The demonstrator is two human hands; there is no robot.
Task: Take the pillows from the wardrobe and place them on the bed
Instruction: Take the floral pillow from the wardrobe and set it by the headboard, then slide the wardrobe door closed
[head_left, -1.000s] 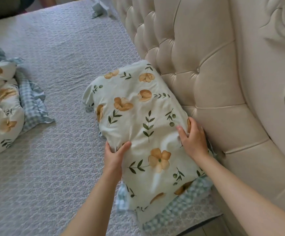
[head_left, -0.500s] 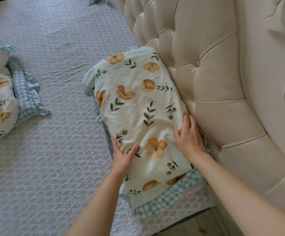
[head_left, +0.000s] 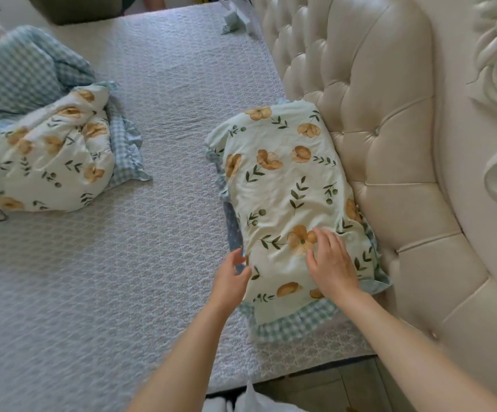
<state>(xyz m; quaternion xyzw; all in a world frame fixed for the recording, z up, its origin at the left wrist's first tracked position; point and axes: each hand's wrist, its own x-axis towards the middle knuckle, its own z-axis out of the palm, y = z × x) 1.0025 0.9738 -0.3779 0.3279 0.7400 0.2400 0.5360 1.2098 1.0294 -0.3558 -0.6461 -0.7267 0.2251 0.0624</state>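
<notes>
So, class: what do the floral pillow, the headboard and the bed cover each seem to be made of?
Floral pillow: soft matte woven fabric, probably cotton; it creases.
Headboard: cream leather or faux leather; glossy sheen, buttoned tufting.
Bed cover: grey quilted textile; raised stitched pattern, no shine.

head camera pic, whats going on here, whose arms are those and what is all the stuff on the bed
There is no machine here. A person wears a camera on the head that looks forward and down, so the two bare arms coming up from the bottom edge are that person's own.

The grey quilted surface is the bed, and the padded cream wall on the right is its headboard.

A floral pillow with a blue checked frill lies flat on the bed against the headboard. The right hand rests open on top of it. The left hand is open at its near left edge. Neither hand grips anything.

Further left lies a second floral pillow, with a blue checked cloth bunched behind it.
</notes>
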